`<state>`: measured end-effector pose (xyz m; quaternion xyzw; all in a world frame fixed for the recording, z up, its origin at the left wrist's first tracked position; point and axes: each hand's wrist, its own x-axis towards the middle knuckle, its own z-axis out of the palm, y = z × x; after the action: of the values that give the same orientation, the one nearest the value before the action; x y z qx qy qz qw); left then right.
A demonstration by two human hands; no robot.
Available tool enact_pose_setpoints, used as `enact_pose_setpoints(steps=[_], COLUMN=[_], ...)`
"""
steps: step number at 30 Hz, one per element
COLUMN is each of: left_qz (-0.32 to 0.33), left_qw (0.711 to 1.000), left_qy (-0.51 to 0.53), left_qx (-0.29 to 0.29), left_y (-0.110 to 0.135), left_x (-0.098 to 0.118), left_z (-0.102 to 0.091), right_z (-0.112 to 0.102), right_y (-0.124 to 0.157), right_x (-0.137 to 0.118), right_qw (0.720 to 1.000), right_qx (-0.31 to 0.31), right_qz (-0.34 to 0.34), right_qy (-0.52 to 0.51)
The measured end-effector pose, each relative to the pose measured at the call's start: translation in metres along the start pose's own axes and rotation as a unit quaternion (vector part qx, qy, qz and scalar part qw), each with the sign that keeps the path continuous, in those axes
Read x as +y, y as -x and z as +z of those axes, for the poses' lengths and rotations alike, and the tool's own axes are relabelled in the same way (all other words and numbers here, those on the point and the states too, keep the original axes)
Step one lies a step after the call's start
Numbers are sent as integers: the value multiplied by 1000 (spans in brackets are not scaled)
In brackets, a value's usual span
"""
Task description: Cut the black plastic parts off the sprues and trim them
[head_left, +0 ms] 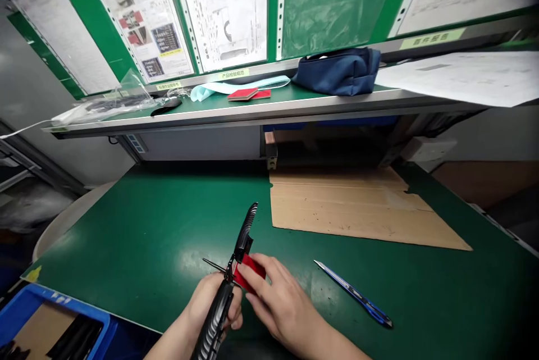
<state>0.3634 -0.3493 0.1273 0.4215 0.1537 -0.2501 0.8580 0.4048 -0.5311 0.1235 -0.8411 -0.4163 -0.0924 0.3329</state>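
My left hand (202, 299) is closed around a long black ribbed plastic part (215, 315), which stands up at a slant and has a bend or joint midway. A thin dark prong sticks out to the left from that joint. In my right hand (288, 306), fingers and thumb pinch a small red pad (255, 266) against the part, close to the joint. The fingers cover much of the pad, and my left palm hides some of the black part. On the table to the right lies a blue utility knife (353, 292).
A cardboard sheet (337, 208) lies at the back right of the green table (160, 225). Across the back runs a shelf with a navy pouch (339, 72), red pads (248, 94) and a light-blue strap (240, 87). A blue bin (107, 326) with black parts stands front left.
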Motion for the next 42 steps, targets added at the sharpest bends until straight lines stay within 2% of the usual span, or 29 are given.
enact_pose_setpoints(steps=[4, 6, 10, 12, 17, 20, 22, 25, 27, 29, 31, 35, 37, 39, 42], left_qz=[-9, -9, -10, -20, -20, -28, -32, -34, -39, -45, -50, -46, -43, -43, -47], left_qw=[999, 998, 998, 997, 996, 996, 996, 997, 996, 995, 994, 995, 995, 995, 995], left_qy=[41, 60, 66, 67, 88, 88, 81, 69, 73, 84, 91, 87, 88, 93, 83], left_qx=[-10, -10, -8, -10, -10, -15, -4, -8, -16, -21, -30, -3, 19, 14, -6], left_y=[-3, -4, -7, -8, -9, -10, -10, -8, -7, -7, -7, -7, -7, -6, -7], left_x=[-2, -3, -3, -3, -5, -7, -7, -7, -7, -8, -10, -15, -17, -19, -18], left_z=[-1, 2, 8, 9, 5, 3, 2, 0, 0, -1, 0, -1, -1, -1, 1], right_z=[-4, -6, -8, -8, -7, -8, -9, -8, -6, -5, -7, -18, -26, -32, -35], right_y=[-2, -1, 2, 3, 5, 5, 4, 2, 2, 2, 4, 8, 8, 7, 6], right_x=[3, 4, 6, 6, 5, 2, 1, 9, 20, 30, 33, 18, 13, 14, 15], right_qw=[999, 1000, 999, 999, 998, 999, 998, 999, 998, 988, 969, 940, 926, 916, 915], right_qx=[3, -16, -8, -17, -22, -32, -20, -35, -30, 9, 24, -15, -46, -65, -20], right_qz=[26, 12, 44, 39, 55, 34, 54, 24, 53, 151, 199, 147, 132, 136, 176], right_qy=[27, 24, 24, 17, 6, 6, 12, 15, 12, -41, -144, -306, -351, -371, -362])
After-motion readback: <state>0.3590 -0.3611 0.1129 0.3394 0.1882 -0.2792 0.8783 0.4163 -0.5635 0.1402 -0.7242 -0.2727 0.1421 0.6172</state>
